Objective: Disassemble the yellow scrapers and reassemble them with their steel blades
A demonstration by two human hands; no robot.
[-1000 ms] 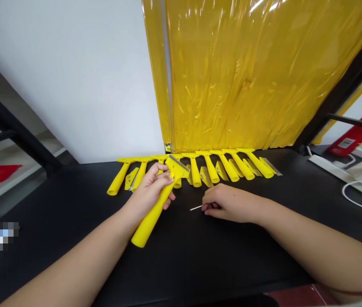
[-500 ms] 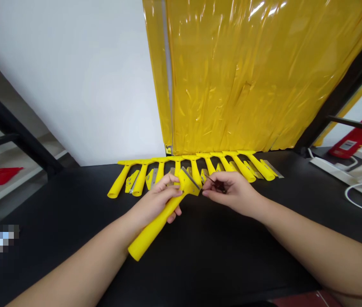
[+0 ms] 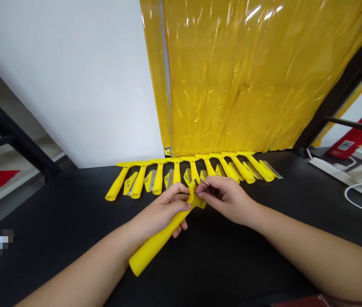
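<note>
The left hand (image 3: 163, 211) wraps closed around the handle of a yellow plastic scraper (image 3: 158, 243), held over the black tabletop (image 3: 219, 264). At the scraper's head, the right hand (image 3: 224, 198) pinches a thin metal pin (image 3: 207, 187) between its fingertips. A row of yellow plastic scrapers (image 3: 238, 168) lies just beyond.

Row of scrapers (image 3: 194, 169) on the bench (image 3: 232, 264), before the curtain (image 3: 232, 76)
</note>
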